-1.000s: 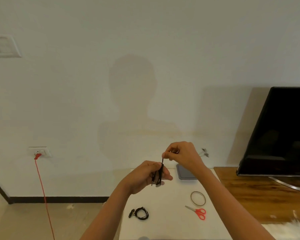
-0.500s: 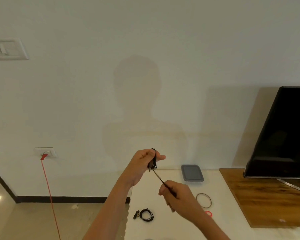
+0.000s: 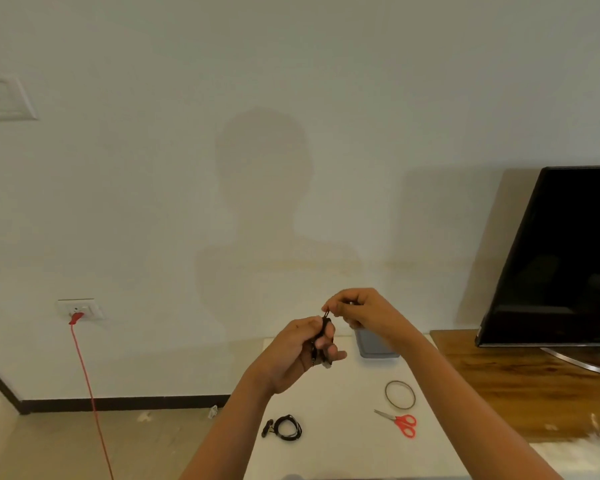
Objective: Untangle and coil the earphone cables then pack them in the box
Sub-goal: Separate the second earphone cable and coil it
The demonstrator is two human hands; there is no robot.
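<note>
My left hand (image 3: 297, 355) is raised above the white table (image 3: 343, 445) and grips a black earphone cable (image 3: 324, 337) wound around its fingers. My right hand (image 3: 359, 310) is just above and to the right of it, pinching the free end of that same cable at the top of the bundle. A second black earphone cable (image 3: 286, 427) lies coiled on the table near its left edge. A grey box (image 3: 374, 346) sits at the back of the table, partly hidden behind my right wrist.
A loose ring-shaped band (image 3: 399, 394) and red-handled scissors (image 3: 400, 422) lie on the table's right side. A wooden surface (image 3: 527, 379) with a black television (image 3: 565, 258) adjoins it on the right. A red cord (image 3: 87, 386) hangs from a wall socket on the left.
My right hand has risen from low over the table back up to the top of the bundle, carrying the cable end around. My left hand has dropped slightly.
</note>
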